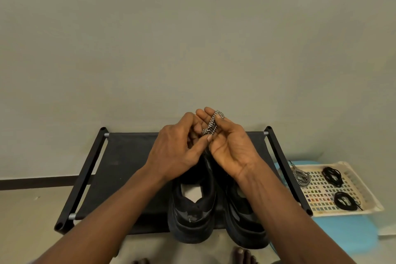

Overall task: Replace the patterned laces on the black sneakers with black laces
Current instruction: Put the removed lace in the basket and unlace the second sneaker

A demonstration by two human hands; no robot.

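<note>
Left hand (177, 148) pinches patterned lace (212, 124) looped round half-open right hand (232, 148) | rack (128, 156) beneath grip | black sneakers (192, 206) just below grip | tray (321, 199) down-right holds black laces (332, 176) | risk: pinch slackens, coil unwinds, tangles

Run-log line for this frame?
left hand: pinches black-and-white zigzag lace | right hand: lace looped over fingers | black sneakers: on black fabric rack | cream plastic tray: one patterned lace, two black lace coils
</note>
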